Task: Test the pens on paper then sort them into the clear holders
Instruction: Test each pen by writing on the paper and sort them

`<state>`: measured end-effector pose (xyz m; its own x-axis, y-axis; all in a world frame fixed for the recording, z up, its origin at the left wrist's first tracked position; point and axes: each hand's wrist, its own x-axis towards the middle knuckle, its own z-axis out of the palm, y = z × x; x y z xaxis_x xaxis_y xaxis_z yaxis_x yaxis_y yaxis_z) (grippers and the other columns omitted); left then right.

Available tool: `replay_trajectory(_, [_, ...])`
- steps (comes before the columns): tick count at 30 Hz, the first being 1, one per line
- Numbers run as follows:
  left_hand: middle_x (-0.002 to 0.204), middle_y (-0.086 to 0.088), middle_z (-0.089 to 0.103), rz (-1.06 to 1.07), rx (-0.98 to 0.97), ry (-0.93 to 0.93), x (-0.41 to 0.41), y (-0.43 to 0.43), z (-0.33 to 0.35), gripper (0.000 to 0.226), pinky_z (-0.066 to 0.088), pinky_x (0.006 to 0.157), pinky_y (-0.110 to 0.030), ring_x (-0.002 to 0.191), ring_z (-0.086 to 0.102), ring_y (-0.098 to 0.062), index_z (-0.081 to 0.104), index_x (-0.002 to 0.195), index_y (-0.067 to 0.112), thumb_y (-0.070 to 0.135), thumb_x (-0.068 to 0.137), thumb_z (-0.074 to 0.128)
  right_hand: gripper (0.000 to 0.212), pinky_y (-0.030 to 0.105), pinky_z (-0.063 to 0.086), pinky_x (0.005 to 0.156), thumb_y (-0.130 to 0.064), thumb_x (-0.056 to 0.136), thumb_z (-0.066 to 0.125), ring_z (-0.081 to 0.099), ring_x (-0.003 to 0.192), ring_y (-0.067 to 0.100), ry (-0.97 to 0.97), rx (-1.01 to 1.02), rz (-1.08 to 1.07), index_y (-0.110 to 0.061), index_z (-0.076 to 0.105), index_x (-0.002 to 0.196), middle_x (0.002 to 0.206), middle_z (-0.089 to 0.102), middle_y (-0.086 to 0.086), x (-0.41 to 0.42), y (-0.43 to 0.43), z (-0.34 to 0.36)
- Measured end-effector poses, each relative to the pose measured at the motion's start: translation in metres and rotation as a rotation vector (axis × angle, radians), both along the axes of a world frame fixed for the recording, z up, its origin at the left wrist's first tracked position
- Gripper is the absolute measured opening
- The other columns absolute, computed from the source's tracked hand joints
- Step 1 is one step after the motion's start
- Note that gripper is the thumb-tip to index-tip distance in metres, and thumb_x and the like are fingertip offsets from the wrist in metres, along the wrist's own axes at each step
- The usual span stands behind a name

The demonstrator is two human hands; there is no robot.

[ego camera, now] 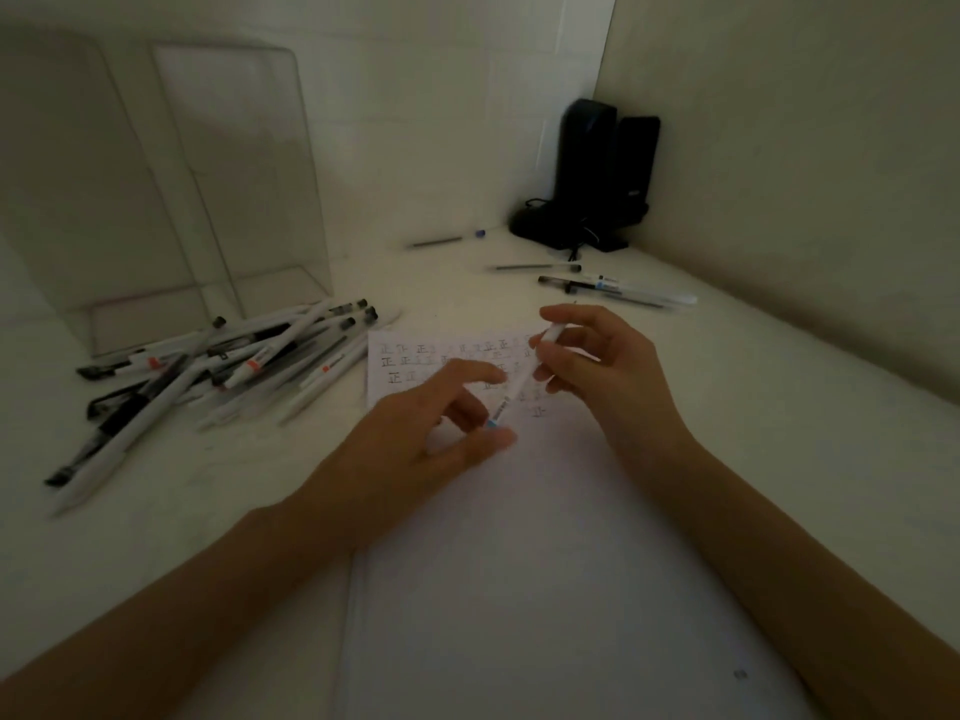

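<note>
Pen under test: white pen [519,383] with a blue band near its lower end, held slantwise just above the paper [519,563], over the rows of written test marks at the sheet's far edge; upper part is gripped by the right hand [608,376], fingers curled round the barrel; lower end looks pinched between thumb and a finger of the left hand [415,439], index finger stretched out above it; blur there, so exact contact is not certain; tip is not seen touching the paper.

Step judged: pen being readied between test and sort; whether a cap is coming off or going on cannot be told.

Next move, judged: if untested, the tip is to be freed, the grip changed to a one-hand writing hold, and a mark made in the bare area below the existing rows; if tested, the pen is to be carried to one of the clear holders [244,174] standing at the far left of the desk [208,485]; no pens are seen in them.

Pile of pens [234,366] lies crossed in front of the holders, left of the paper; a smaller group of pens [618,291] lies beyond the paper at the right; a black device [597,168] stands in the corner.
</note>
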<state>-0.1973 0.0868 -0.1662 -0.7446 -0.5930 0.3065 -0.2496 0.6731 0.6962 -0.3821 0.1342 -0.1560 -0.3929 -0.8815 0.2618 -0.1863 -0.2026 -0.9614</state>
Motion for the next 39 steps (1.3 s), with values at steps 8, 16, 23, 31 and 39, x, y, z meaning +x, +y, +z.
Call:
replay_trajectory(8, [0.087, 0.020, 0.060, -0.198, -0.156, -0.024, -0.002, 0.000, -0.007, 0.036, 0.041, 0.079, -0.007, 0.089, 0.055, -0.001, 0.063, 0.096, 0.031, 0.053, 0.068, 0.059, 0.023, 0.022, 0.052, 0.069, 0.001, 0.087, 0.058, 0.064, 0.078, 0.013, 0.009, -0.023, 0.195, -0.014, 0.064, 0.104, 0.084, 0.064, 0.002, 0.012, 0.002, -0.001])
replay_trajectory(16, [0.090, 0.010, 0.056, 0.180, -0.389, -0.021, 0.016, -0.019, 0.006, 0.039, 0.034, 0.069, -0.007, 0.078, 0.049, -0.003, 0.058, 0.103, 0.020, 0.043, 0.088, 0.031, 0.034, 0.027, 0.055, 0.070, -0.022, 0.094, 0.051, 0.068, 0.080, 0.013, 0.184, 0.010, 0.107, -0.031, 0.048, 0.126, 0.111, 0.064, 0.001, 0.009, -0.002, -0.007])
replay_trajectory(23, [0.077, -0.013, 0.056, 0.770, -0.488, -0.241, 0.040, -0.056, 0.004, 0.019, 0.029, 0.057, -0.031, 0.065, 0.047, -0.025, 0.053, 0.091, 0.008, 0.018, 0.095, 0.037, 0.027, 0.016, 0.049, 0.069, -0.018, 0.096, 0.049, 0.064, 0.086, 0.012, 0.345, 0.045, 0.017, -0.030, 0.052, 0.119, 0.106, 0.060, -0.005, -0.004, -0.006, -0.017])
replay_trajectory(31, [0.114, -0.010, 0.060, 0.392, -0.553, -0.158, 0.014, -0.025, -0.008, 0.033, 0.039, 0.091, -0.035, 0.104, 0.055, -0.027, 0.064, 0.094, 0.014, 0.032, 0.087, 0.037, 0.027, 0.005, 0.043, 0.069, -0.010, 0.094, 0.049, 0.055, 0.084, 0.001, 0.429, 0.049, -0.089, -0.028, 0.054, 0.115, 0.109, 0.058, -0.007, -0.016, -0.005, -0.016])
replay_trajectory(39, [0.120, 0.009, 0.059, 0.054, -0.500, -0.290, 0.001, -0.012, -0.033, 0.053, 0.038, 0.090, -0.021, 0.106, 0.052, -0.005, 0.058, 0.116, 0.028, 0.056, 0.092, 0.020, 0.030, 0.030, 0.031, 0.092, -0.006, 0.093, 0.044, 0.045, 0.114, 0.032, 0.844, 0.342, -0.420, -0.008, 0.054, 0.122, 0.125, 0.052, 0.015, -0.100, -0.057, -0.005])
